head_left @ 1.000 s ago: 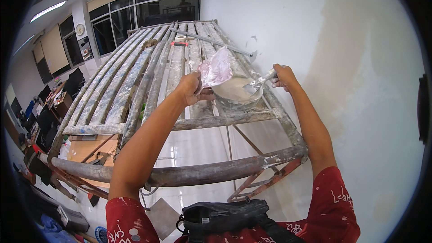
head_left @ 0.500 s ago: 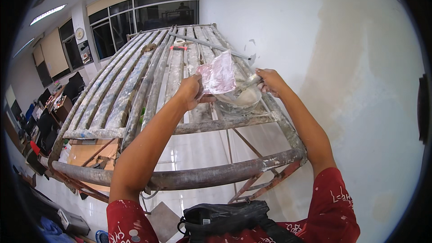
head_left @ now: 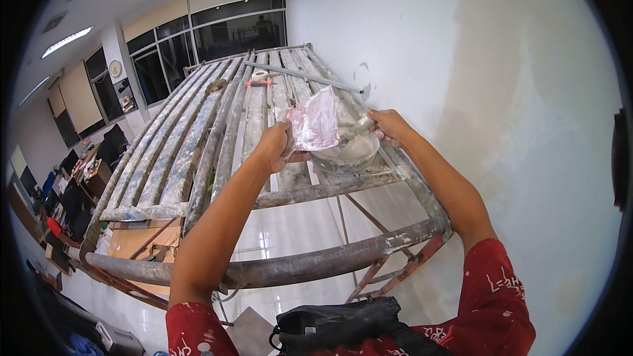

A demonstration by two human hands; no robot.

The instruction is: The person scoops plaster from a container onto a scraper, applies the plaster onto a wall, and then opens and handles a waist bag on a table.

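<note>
My left hand (head_left: pixel 279 148) grips a thin pinkish plate (head_left: pixel 314 118) smeared with pale paste, held in front of and partly over a bowl (head_left: pixel 356 165) of beige-white paste. My right hand (head_left: pixel 389 128) holds a putty knife (head_left: pixel 362 124) by its handle at the bowl's back right. Much of the blade is hidden behind the plate or down in the bowl. The bowl rests on the paint-spattered slats of a metal scaffold deck (head_left: pixel 167 188), close to its front rail.
A long metal strip (head_left: pixel 303 75), a tape roll (head_left: pixel 261 75), a red-handled tool (head_left: pixel 258 84) and a brown lump (head_left: pixel 215 86) lie on the deck. A patched white wall (head_left: pixel 527 125) runs along the right. Cluttered desks (head_left: pixel 97 178) and chairs stand at the left.
My right hand has moved left and down with the knife, dipping it toward the bowl. The plate in my left hand is slightly lower. The camera view has tilted slightly upward.
</note>
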